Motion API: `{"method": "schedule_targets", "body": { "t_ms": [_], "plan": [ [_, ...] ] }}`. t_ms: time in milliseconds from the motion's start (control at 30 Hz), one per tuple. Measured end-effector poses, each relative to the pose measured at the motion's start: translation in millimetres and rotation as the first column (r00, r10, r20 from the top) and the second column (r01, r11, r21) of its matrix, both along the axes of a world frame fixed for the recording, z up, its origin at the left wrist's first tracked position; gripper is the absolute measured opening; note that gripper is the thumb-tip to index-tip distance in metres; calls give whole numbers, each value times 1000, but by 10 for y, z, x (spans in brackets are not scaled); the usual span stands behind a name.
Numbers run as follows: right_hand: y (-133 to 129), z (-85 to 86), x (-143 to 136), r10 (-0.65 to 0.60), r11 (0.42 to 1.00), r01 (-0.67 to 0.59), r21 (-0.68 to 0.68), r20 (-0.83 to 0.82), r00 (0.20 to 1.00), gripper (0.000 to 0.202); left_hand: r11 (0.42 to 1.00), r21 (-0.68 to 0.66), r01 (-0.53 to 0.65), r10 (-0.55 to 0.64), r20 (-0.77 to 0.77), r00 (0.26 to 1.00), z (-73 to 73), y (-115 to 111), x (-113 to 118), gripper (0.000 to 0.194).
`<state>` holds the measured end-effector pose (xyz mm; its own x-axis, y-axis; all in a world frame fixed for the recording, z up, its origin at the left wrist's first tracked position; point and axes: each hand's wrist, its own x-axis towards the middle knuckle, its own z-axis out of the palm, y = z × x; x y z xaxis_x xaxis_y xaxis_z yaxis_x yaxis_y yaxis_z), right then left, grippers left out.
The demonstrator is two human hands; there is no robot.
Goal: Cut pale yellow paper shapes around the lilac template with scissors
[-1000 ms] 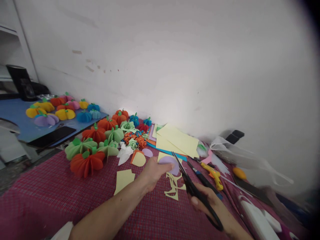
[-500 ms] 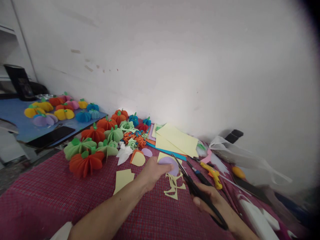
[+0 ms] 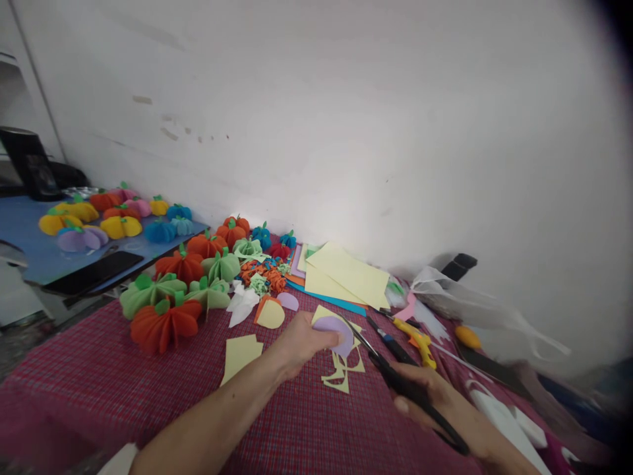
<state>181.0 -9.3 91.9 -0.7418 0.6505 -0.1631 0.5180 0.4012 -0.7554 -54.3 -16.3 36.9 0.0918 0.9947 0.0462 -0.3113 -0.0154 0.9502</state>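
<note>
Pinched in my left hand [image 3: 301, 343] are a purple paper disc [image 3: 330, 326] and a pale yellow paper piece [image 3: 322, 311] behind it. My right hand [image 3: 435, 389] grips black-handled scissors [image 3: 403, 381], whose blades point up and left along the yellow paper's right edge. Whether the blades touch the paper is unclear. Curved yellow offcuts [image 3: 341, 382] lie on the cloth just below the disc. Left of my left hand are a yellow rounded piece [image 3: 271, 315] on orange paper, a purple piece [image 3: 288, 301] and yellow rectangles [image 3: 240, 356].
Several folded paper pumpkins [image 3: 165, 323] crowd the left, more on a blue table [image 3: 30, 224] with a phone [image 3: 93, 274]. Yellow sheets [image 3: 346, 277] lie by the wall. A yellow glue gun [image 3: 420, 343] and a dark-handled tool [image 3: 395, 346] rest near my right hand.
My right hand and the scissors have shifted a little to the right and away from the disc. My left hand keeps its hold on the papers. The view has turned slightly.
</note>
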Motion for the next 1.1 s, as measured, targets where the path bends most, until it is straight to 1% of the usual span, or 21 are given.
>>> {"method": "schedule_targets", "body": {
  "t_ms": [133, 200, 267, 400, 467, 567, 667, 767, 900, 1100],
  "plan": [
    [-25, -170, 58, -63, 998, 63, 4, -39, 997, 53, 1000, -2, 14, -13, 98, 995, 15, -7, 21, 14],
    [-33, -253, 72, -86, 996, 84, -28, -69, 994, 54, 1000, 2, 21, -21, 139, 990, 20, -8, 31, 14],
    [-40, -299, 58, -92, 994, 88, -61, -77, 993, 56, 1000, -2, 24, -23, 163, 986, 25, -10, 39, 12],
    [-60, -288, -28, -104, 994, 101, -49, -54, 993, 61, 1000, -20, 4, -1, 156, 988, 21, -16, 45, 9],
    [-70, -270, -71, -125, 991, 122, -53, -72, 989, 60, 1000, -27, -15, 19, 149, 989, 13, -16, 47, 10],
    [-83, -274, -115, -156, 987, 148, -67, -134, 979, 57, 999, -27, -37, 41, 164, 986, 3, -11, 52, 11],
    [-88, -310, -147, -145, 988, 128, -91, -211, 967, 54, 999, -30, -38, 43, 183, 982, 14, -13, 57, 11],
    [-85, -346, -177, -147, 985, 119, -121, -253, 956, 51, 999, -32, -29, 35, 209, 977, 39, -24, 59, 12],
    [-72, -367, -207, -159, 984, 133, -116, -260, 952, 51, 999, -37, -30, 37, 221, 974, 50, -34, 59, 11],
    [-50, -390, -210, -149, 985, 121, -126, -240, 959, 46, 999, -43, -23, 33, 227, 973, 19, -24, 53, 12]
  ]
}}
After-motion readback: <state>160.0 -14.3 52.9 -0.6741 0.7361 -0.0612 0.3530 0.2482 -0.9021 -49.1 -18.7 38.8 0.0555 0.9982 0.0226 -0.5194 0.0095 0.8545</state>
